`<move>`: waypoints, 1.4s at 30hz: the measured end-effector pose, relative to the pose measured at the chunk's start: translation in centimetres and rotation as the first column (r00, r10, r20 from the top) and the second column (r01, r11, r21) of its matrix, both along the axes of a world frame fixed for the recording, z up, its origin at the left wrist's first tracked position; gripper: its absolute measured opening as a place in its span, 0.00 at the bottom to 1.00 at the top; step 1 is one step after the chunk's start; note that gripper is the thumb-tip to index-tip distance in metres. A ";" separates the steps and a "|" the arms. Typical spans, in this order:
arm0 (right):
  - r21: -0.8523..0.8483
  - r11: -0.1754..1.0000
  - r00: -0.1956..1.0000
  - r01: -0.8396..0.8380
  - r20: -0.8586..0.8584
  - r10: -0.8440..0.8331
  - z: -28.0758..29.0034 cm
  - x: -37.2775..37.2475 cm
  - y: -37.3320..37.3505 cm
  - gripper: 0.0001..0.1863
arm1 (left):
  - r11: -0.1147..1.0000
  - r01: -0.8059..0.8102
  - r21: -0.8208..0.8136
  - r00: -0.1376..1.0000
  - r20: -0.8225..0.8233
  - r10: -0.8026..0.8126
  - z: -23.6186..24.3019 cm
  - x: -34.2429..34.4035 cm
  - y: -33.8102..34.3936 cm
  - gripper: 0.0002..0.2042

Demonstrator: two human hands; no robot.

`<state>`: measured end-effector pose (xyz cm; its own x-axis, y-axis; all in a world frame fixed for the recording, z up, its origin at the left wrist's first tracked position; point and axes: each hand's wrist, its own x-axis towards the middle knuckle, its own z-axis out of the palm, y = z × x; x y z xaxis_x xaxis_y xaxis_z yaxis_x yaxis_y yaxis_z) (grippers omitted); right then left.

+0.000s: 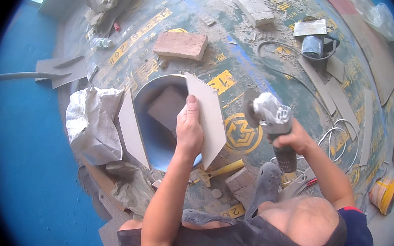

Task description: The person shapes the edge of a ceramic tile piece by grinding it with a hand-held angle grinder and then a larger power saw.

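Observation:
My left hand [189,126] grips the edge of a pale tile piece [211,121] with clipped corners, over a blue round bucket [144,137]. A second narrow tile piece [129,129] lies on the bucket's left side, and a dark square shape [160,112] sits inside it. My right hand [289,138] is closed around an angle grinder [274,125] held to the right of the bucket, its head covered in a crumpled white wrapping and its disc [251,106] facing left.
Bricks [180,46], tile offcuts [317,87], a shovel [54,72], crumpled sacks [92,123], a plastic bag [379,20], another tool [311,45], coiled cables [340,133], a yellow-handled hammer [225,170] and a yellow tub [384,195] lie around the dusty patterned floor sheeting.

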<state>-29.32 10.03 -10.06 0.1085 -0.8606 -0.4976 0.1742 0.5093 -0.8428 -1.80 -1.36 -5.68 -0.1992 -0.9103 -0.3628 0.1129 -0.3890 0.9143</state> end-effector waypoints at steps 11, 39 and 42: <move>-0.222 0.905 0.761 -0.364 -0.631 0.152 4.8 2.9 6.1 0.37 | 0.982 -0.184 -0.044 0.982 0.027 0.185 -1.8 -1.4 -0.6 0.21; -0.108 0.929 0.773 -0.355 -0.593 0.227 5.4 4.3 3.6 0.35 | 0.977 -0.210 -0.028 0.977 -0.037 0.209 -2.4 -1.6 -0.6 0.22; -0.129 0.886 0.722 -0.445 -0.637 0.270 5.3 5.3 4.5 0.34 | 0.975 -0.222 -0.020 0.975 -0.040 0.221 -2.5 -1.5 -0.5 0.22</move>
